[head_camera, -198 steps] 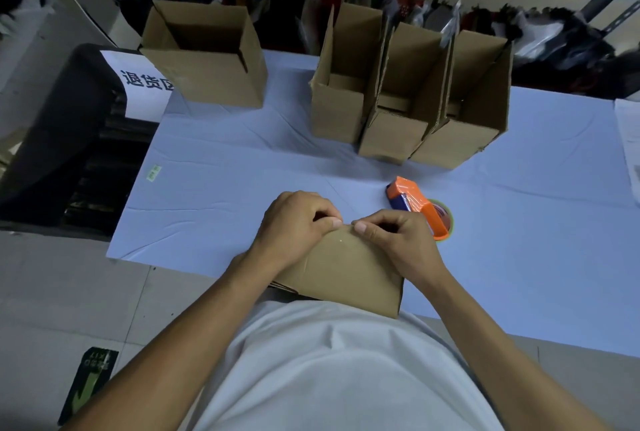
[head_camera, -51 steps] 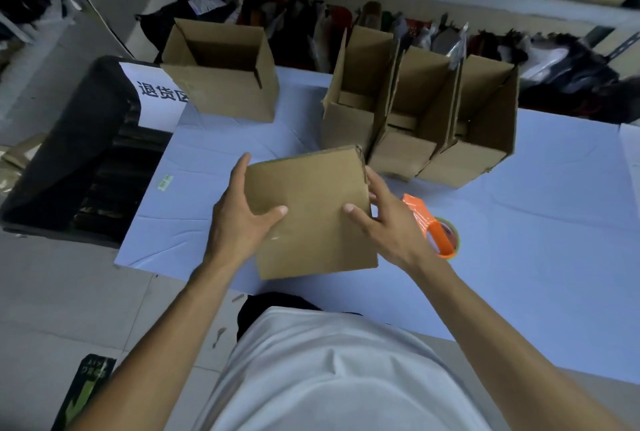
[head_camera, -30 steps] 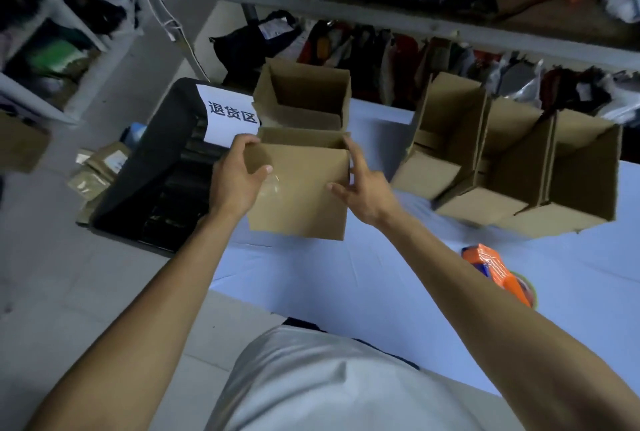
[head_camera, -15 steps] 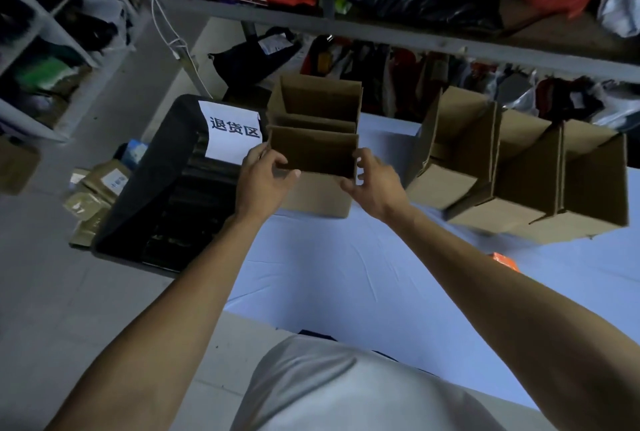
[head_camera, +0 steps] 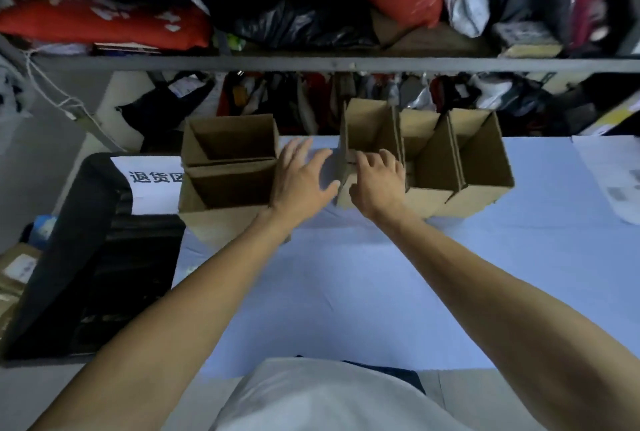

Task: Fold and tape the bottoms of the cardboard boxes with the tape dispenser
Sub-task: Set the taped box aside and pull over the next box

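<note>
Both hands reached toward the row of unfolded boxes at the table's far edge.

The left hand (head_camera: 302,178) hovered spread and empty between the near upright box (head_camera: 227,202) and the leaning box (head_camera: 367,150) (first of three), whose lower flap the right hand (head_camera: 378,181) touched, fingers curled; its grip could not be told.

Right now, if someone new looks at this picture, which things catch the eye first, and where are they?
First come the two bare hands reaching forward at the centre: the left hand is spread open and the right hand is at the leftmost box of the row of three open boxes. To the left, two more open cardboard boxes stand one behind the other on the pale blue table. Above, a shelf is crammed with bags.
</note>
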The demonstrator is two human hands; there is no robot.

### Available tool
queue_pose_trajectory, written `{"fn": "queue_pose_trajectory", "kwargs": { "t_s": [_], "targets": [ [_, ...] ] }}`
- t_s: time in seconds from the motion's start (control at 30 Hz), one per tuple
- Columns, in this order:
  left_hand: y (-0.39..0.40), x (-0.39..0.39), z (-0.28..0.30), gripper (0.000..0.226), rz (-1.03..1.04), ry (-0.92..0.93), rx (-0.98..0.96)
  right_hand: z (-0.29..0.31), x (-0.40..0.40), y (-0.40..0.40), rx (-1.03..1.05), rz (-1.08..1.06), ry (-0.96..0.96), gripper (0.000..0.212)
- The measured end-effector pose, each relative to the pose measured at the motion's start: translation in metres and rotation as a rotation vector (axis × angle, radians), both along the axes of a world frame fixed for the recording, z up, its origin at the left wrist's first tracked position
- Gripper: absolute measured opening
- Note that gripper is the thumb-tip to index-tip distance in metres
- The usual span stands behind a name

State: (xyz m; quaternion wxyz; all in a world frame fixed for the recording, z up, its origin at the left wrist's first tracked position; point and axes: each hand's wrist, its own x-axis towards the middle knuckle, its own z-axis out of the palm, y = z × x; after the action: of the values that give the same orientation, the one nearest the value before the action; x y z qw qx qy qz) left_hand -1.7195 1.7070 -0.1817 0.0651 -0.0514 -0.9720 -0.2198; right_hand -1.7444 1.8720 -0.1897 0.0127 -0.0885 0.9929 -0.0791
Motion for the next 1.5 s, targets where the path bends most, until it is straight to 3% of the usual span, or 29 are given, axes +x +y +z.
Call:
{"fn": "queue_pose_trajectory", "kwargs": {
  "t_s": [0.13,0.23,0.33,0.5,0.57,0.7,0.83,1.03,1.13,1.3,1.5],
  "targets": [
    [0.039,-0.013,-0.006,0.079,-0.148,-0.187,-0.067,-0.003,-0.001,0.020,0.133,0.002,-0.109,0.037],
    [0.047,-0.010,-0.008,0.083,-0.153,-0.245,0.019,-0.006,0.007,0.028,0.098,0.053,-0.050,0.033],
    [0.041,0.001,-0.009,0.070,-0.126,-0.174,0.148,-0.007,0.026,0.046,-0.068,0.104,0.032,0.033],
    [0.023,0.004,-0.012,0.064,-0.011,-0.153,0.310,0.006,0.063,0.085,-0.526,0.168,0.037,0.019],
    [0.022,0.005,-0.014,0.062,-0.003,-0.175,0.269,0.008,0.074,0.097,-0.624,0.068,-0.019,0.018],
    [0.025,0.015,-0.020,0.054,-0.198,-0.149,0.145,0.002,0.083,0.114,-0.758,-0.163,-0.128,0.019],
    [0.037,0.030,-0.026,0.035,-0.232,-0.207,0.094,-0.010,0.090,0.122,-0.827,-0.210,-0.190,0.022],
    [0.071,0.045,-0.025,0.039,-0.096,-0.227,-0.009,-0.023,0.103,0.137,-0.912,-0.113,-0.246,0.023],
    [0.089,0.047,-0.021,0.045,-0.036,-0.294,-0.030,-0.029,0.105,0.150,-0.813,-0.051,-0.291,0.048],
    [0.104,0.054,-0.027,0.053,0.194,-0.502,0.173,-0.038,0.103,0.168,-0.893,-0.086,-0.387,0.078],
    [0.095,0.069,-0.061,0.035,0.615,-0.647,0.379,-0.068,0.114,0.177,-0.609,0.145,-0.471,0.085]
  ]
}}
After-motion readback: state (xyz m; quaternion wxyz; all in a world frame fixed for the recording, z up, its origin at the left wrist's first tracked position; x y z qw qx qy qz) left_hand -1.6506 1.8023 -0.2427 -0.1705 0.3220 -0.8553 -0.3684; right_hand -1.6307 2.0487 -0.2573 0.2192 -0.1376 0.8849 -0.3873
